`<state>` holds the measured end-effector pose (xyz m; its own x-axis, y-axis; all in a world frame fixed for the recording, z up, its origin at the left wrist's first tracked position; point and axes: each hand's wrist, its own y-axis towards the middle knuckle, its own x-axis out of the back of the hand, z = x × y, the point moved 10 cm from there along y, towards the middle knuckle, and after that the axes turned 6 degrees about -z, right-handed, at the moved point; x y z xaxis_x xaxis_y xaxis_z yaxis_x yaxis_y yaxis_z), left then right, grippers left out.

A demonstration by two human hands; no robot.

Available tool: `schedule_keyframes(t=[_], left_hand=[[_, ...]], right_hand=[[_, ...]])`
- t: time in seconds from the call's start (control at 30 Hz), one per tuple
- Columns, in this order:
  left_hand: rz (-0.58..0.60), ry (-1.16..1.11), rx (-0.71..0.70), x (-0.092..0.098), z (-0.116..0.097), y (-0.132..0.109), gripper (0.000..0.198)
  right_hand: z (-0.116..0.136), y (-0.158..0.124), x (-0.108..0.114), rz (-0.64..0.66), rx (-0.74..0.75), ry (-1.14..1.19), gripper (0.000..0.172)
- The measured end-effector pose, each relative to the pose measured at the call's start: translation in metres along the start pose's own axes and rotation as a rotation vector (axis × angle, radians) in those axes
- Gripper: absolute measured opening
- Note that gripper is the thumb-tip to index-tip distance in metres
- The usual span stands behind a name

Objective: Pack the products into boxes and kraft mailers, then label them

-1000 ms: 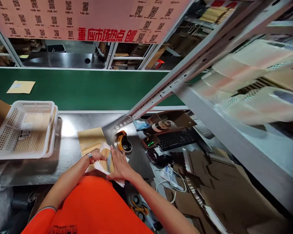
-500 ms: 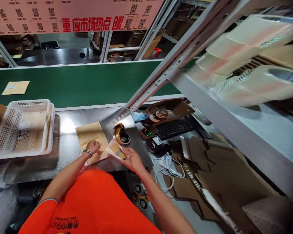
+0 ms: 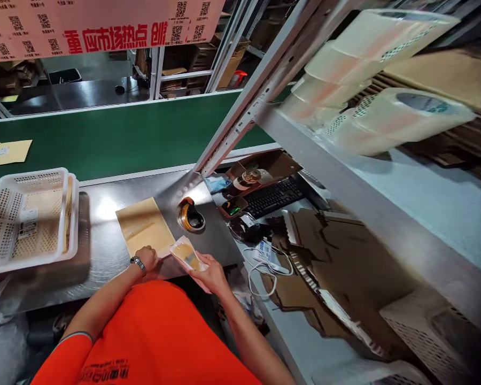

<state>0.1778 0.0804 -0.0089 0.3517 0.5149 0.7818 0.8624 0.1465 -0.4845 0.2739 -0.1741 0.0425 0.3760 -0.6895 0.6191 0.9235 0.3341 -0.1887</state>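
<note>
A tan paper envelope (image 3: 144, 224) lies flat on the metal table (image 3: 108, 235). My left hand (image 3: 148, 259), with a metal watch at its wrist, rests at the envelope's lower edge with its fingers curled; what they hold, if anything, is too small to make out. In my right hand (image 3: 210, 272) is a flat clear-wrapped packet (image 3: 187, 253) with pinkish edges, held by its right side near the envelope's lower right corner. Just above the packet stands an orange and black tape dispenser (image 3: 191, 215).
White baskets (image 3: 70, 235) stand at the left. A green conveyor belt (image 3: 136, 128) carrying another envelope (image 3: 10, 152) runs behind the table. At the right are a keyboard (image 3: 270, 198), cardboard (image 3: 340, 262), a slanting metal post (image 3: 238, 125) and a shelf with tape rolls (image 3: 401, 117).
The view has shifted, so most things sit further left. My left hand has moved down to the envelope's lower edge. The packet in my right hand is turned more, showing a pinkish lower part.
</note>
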Motion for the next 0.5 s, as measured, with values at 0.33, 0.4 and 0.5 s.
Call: schedule_keyframes(t=[0.33, 0.4, 0.5], left_hand=[[-0.009, -0.028, 0.033, -0.011, -0.005, -0.001, 0.033], [-0.023, -0.072, 0.071, -0.011, 0.0, -0.001, 0.032], [-0.056, -0.17, 0.148, -0.008, 0.01, 0.002, 0.025]], right_hand=[[-0.009, -0.011, -0.012, -0.016, -0.059, 0.042, 0.077], [-0.013, -0.011, -0.015, -0.012, -0.064, 0.047, 0.076], [-0.014, -0.01, -0.019, -0.001, -0.065, 0.044, 0.076]])
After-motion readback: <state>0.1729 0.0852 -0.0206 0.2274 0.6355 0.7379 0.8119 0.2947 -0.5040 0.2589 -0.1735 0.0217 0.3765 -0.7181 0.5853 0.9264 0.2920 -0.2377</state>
